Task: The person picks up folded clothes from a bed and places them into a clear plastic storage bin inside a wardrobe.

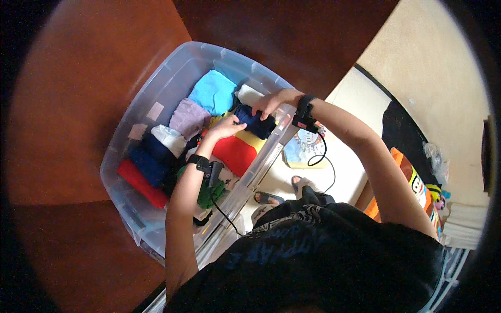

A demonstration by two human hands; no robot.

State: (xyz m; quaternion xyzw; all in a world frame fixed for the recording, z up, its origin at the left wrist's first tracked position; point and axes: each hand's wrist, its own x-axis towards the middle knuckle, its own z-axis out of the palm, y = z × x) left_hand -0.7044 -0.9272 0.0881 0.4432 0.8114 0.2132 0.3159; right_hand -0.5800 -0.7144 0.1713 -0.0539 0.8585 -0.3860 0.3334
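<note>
Inside a clear plastic storage bin (135,98) lie folded and rolled clothes. My left hand (227,127) and my right hand (271,103) pinch a dark navy folded cloth (252,120) from its two sides, over yellow fabric (250,139). A red cloth (235,154) lies below my left hand. Toward the bin's far side are a light blue folded cloth (213,92), a lilac cloth (188,117) and a white cloth (248,95). At the left sit a white-and-blue roll (169,139), a blue roll (149,164) and a red roll (141,183). Green fabric (211,193) is partly behind my left wrist.
Reddish-brown panels (70,98) border the bin. A light blue printed item (303,146) lies on the pale floor near my sandalled feet (270,198). Black cables hang from both wrist devices. An orange printed bag (409,172) and a clear plastic bag (436,160) are at the right.
</note>
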